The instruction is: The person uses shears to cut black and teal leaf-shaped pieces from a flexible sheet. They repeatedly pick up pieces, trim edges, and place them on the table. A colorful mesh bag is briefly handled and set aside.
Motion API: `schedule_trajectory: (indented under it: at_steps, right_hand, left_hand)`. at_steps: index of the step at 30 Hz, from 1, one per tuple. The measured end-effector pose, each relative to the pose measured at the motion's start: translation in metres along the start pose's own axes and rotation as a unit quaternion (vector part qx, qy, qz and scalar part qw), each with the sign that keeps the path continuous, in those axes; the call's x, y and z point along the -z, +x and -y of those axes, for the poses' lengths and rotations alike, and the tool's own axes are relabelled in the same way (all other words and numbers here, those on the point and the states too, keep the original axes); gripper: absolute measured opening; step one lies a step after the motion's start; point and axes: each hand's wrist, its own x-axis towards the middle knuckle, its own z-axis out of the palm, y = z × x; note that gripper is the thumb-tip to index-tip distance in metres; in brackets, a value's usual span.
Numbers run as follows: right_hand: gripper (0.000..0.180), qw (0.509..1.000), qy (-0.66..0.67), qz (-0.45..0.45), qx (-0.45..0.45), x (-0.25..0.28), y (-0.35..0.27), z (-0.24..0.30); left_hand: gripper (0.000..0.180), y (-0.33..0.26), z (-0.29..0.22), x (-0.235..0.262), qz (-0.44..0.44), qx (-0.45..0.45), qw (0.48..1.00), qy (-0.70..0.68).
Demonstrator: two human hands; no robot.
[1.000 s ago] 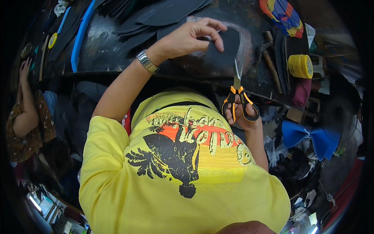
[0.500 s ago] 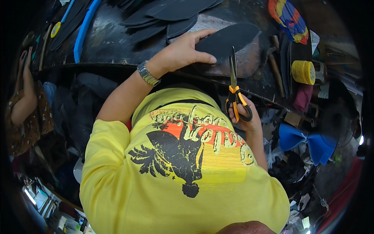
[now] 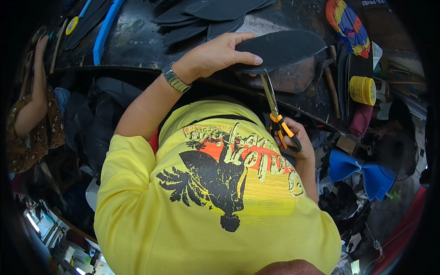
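Observation:
My left hand (image 3: 223,56) pinches the left end of a black sole-shaped sheet (image 3: 291,48), with the thumb on top near its lower edge. The sheet's pointed end reaches out to the right, above a worn brownish board (image 3: 300,79). In my right hand (image 3: 300,140) are scissors (image 3: 277,119) with orange and black handles, the fingers around the grips. Their blades point up and away from me. The tips meet the sheet's near edge just beside my left thumb; whether they are cutting into it I cannot tell.
Several black cut pieces (image 3: 201,20) lie in a pile on the dark table (image 3: 128,41). A blue strip (image 3: 105,34) is at the left; a wooden-handled tool (image 3: 332,91) and a yellow tub (image 3: 362,90) are at the right. Another person's arm (image 3: 37,98) shows at far left.
The sheet has swung so its pointed end lies farther right and lower. The scissor tips have moved left, closer to my left thumb. The whole view has shifted slightly.

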Motion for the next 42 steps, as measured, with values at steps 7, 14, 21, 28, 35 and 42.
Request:
schedule_trajectory:
  at_steps: [7, 14, 21, 28, 35, 42]
  right_hand:
    - [0.035, 0.999, 0.037, 0.004, 0.012, -0.0013, -0.0017, -0.0018]
    - [0.042, 0.997, 0.063, 0.027, 0.019, 0.002, -0.003, -0.0051]
    - [0.042, 0.995, 0.081, 0.05, 0.023, 0.0042, -0.003, -0.0078]
    - [0.033, 0.996, 0.08, 0.036, 0.01, 0.0028, -0.0024, -0.0064]
    - [0.032, 0.996, 0.076, 0.035, 0.019, 0.001, -0.0028, -0.0069]
    - [0.031, 0.996, 0.085, 0.031, 0.025, -0.0039, -0.0006, -0.0067]
  left_hand:
    - [0.052, -0.0022, 0.0012, 0.004, 0.026, 0.008, 0.999, -0.035]
    - [0.053, -0.0037, 0.0013, 0.0061, 0.052, 0.013, 0.996, -0.072]
    - [0.053, -0.0042, 0.0008, 0.0067, 0.054, 0.008, 0.997, -0.063]
    - [0.054, -0.0055, -0.0014, 0.0062, 0.043, -0.01, 0.999, -0.031]
    - [0.053, -0.0069, -0.0028, 0.0083, 0.043, -0.021, 0.999, -0.004]
    - [0.053, -0.0069, -0.0034, 0.0076, 0.031, -0.014, 0.999, 0.003]
